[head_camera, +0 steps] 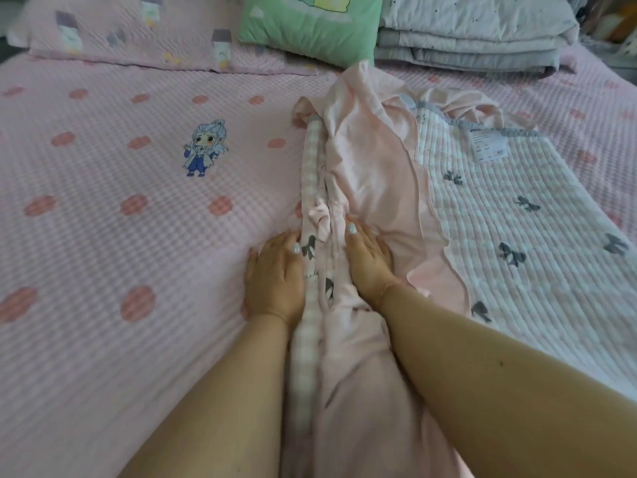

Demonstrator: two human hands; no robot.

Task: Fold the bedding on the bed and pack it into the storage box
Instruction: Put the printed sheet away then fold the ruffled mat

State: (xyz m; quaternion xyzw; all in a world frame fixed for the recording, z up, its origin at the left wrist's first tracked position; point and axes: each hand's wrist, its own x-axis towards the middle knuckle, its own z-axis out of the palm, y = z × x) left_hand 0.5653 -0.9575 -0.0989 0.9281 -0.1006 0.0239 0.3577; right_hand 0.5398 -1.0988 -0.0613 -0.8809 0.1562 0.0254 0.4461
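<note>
A pink quilt [499, 215] with grey bows and a plain pink ruffled edge lies on the right half of the bed, its left side turned over into a long fold [365, 174]. My left hand [274, 274] lies flat on the bed sheet beside the fold's left edge, fingertips touching the checked border. My right hand [367, 253] presses flat on the plain pink fabric of the fold. Neither hand grips anything. No storage box is in view.
The bed sheet [120, 219] is pink with red dots and a cartoon figure. At the head lie a pink pillow [131, 32], a green cushion [310, 25] and a stack of folded grey quilts [475, 32].
</note>
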